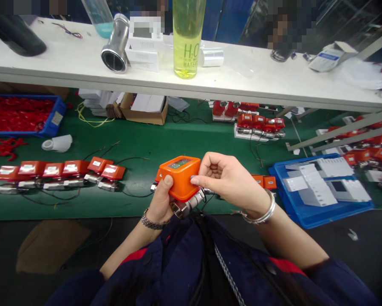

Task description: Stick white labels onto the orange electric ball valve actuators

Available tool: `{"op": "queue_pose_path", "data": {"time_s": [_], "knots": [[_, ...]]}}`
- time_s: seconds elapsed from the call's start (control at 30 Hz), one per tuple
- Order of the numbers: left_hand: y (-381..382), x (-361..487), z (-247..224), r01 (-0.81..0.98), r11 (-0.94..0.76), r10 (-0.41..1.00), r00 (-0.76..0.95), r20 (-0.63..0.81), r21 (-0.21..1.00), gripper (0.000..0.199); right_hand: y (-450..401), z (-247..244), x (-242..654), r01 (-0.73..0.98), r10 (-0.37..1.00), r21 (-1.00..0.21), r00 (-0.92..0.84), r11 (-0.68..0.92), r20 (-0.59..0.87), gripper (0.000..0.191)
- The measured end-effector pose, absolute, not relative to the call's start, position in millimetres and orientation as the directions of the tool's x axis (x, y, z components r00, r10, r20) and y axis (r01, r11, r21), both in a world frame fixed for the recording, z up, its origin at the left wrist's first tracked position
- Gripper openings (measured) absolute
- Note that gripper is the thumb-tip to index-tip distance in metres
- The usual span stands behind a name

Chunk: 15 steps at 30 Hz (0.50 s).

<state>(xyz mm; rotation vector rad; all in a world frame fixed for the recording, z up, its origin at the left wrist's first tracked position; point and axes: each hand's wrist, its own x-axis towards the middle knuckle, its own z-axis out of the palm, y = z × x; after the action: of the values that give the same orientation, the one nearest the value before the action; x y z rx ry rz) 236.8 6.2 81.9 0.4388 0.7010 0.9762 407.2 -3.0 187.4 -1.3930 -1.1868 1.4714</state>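
Observation:
An orange motorized ball valve [182, 178] is in front of me over the bench edge, tilted, with a window on top showing a green circuit board. Its metal valve body [187, 206] hangs below the orange housing. My left hand [162, 197] is closed around the housing from the left, thumb on its front face. At the housing's right side is my right hand [221, 176], fingers curled and thumb tip against the orange wall. Whatever its fingers may pinch is hidden or too small to name. Partly hidden behind my hands are more orange valves [269, 182].
A row of orange valves [63, 172] with loose wires lies left on the green bench [136, 146]. To the right, a blue tray [292, 212] holds white housings. A blue bin [55, 117] contains red parts. Above, the white shelf [146, 80] carries a yellow-green bottle [187, 42].

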Motion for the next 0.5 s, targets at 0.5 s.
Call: {"op": "queue_pose_path", "data": {"time_s": [0.5], "knots": [[8.2, 238.0, 80.0, -0.607, 0.484, 0.874, 0.364, -0.321, 0.630, 0.066, -0.2, 189.2, 403.4, 0.174, 0.963, -0.954, -0.067, -0.245, -0.260, 0.036]]}}
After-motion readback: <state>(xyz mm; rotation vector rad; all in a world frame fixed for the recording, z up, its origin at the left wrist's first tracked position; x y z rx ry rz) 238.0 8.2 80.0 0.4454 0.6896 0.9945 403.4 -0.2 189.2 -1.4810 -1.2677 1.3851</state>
